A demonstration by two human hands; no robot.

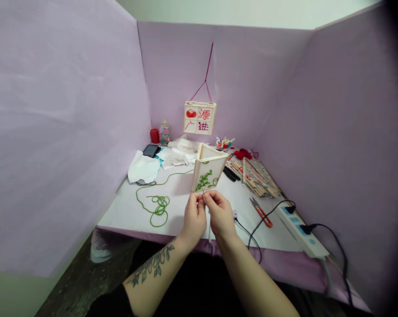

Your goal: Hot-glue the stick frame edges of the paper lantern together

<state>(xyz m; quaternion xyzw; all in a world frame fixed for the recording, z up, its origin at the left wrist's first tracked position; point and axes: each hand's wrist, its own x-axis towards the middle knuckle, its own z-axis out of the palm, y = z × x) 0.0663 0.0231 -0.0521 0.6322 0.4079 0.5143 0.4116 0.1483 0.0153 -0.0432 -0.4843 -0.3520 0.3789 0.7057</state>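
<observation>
A triangular lantern-like frame (pixel 210 169) of pale sticks and white panels stands on the table, with green vine-like shapes on its front panel. Just in front of its lower edge, my left hand (pixel 196 215) and my right hand (pixel 220 213) meet with fingertips pinched together. A thin pale tip shows between the fingers, too small to name. Green cord (pixel 159 207) lies in loose loops to the left, and one strand runs back toward the frame, where its end is hidden. To the right of my hands rest orange-handled thread snips (pixel 262 212).
A finished-looking lantern (pixel 200 118) with red and purple characters hangs at the back. Bundled sticks (pixel 254 176) and a power strip (pixel 302 231) with black cables line the right side. White papers (pixel 144 167), a phone (pixel 151 151) and a bead jar (pixel 165 134) are at left.
</observation>
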